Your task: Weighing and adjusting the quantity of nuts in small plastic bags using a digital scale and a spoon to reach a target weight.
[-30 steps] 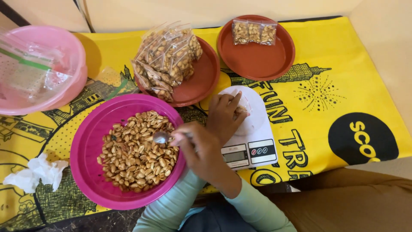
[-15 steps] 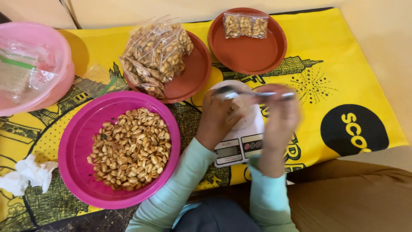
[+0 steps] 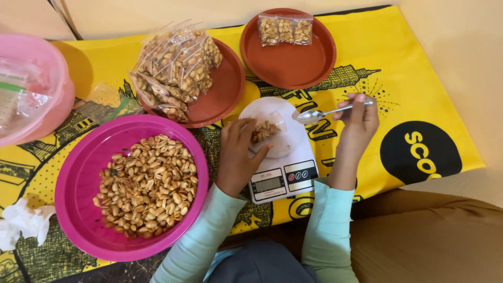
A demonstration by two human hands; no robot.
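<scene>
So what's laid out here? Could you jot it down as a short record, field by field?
Surface: yellow printed cloth
Left hand: holds a small clear bag of peanuts on the scale
Right hand: holds a spoon level above the scale, bowl towards the bag
Magenta bowl: loose peanuts, left of the scale
Near plate: a heap of filled bags
Far plate: three filled bags in a row
Pink tub: far left, clear plastic inside
Tissue: crumpled, bottom left
</scene>
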